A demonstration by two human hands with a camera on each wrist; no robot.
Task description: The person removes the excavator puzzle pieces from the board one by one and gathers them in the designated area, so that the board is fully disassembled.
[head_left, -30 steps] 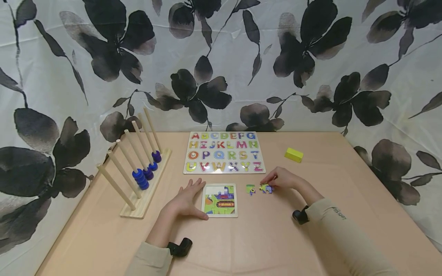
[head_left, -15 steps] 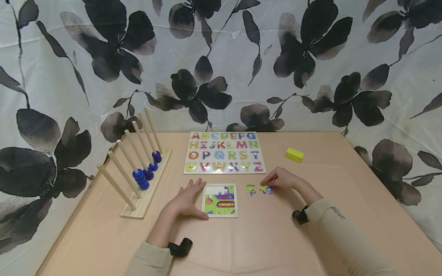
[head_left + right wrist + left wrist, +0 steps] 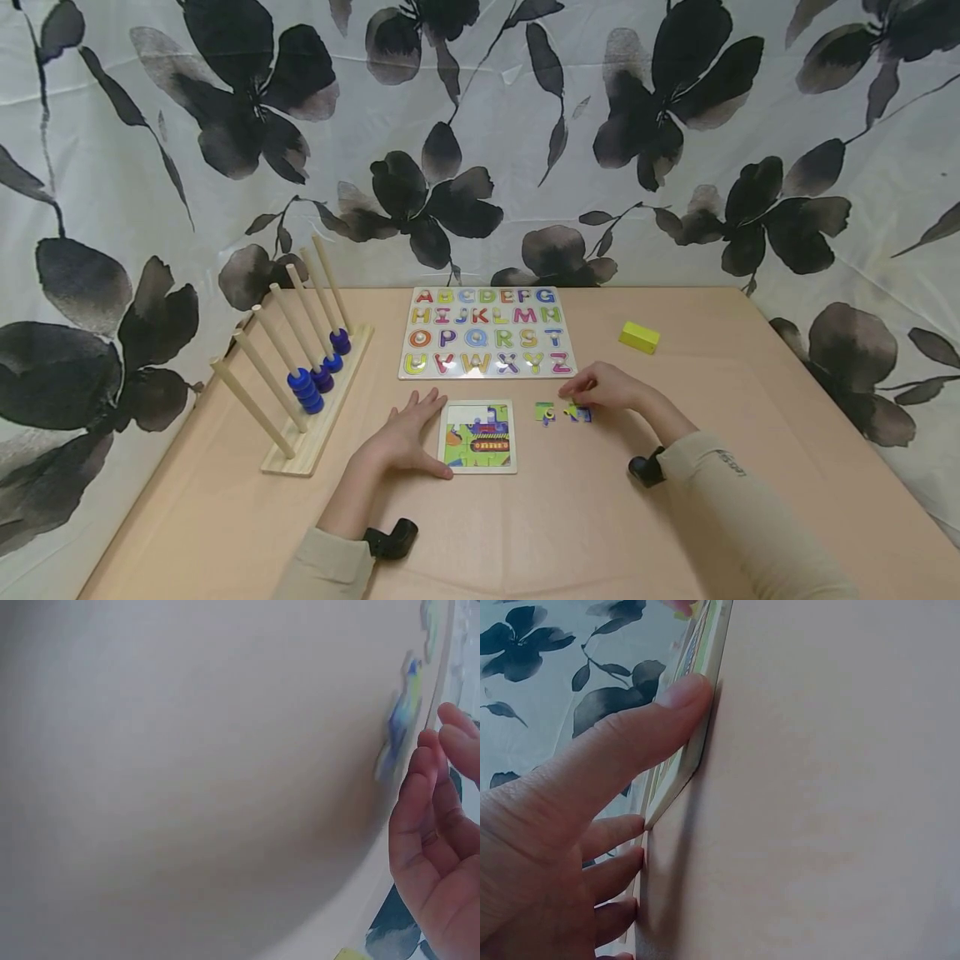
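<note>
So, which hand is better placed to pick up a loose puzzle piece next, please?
Probably the right hand: it is close to the loose puzzle pieces and seems to hold nothing. The left hand is across the puzzle frame from them, its thumb on the edge, so it looks better suited to steadying.

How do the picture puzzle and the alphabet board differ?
The picture puzzle is smaller and squarer than the alphabet board. The picture puzzle shows one scene; the alphabet board, rows of letters. The left hand touches the picture puzzle, not the alphabet board. Both lie on the table.
</note>
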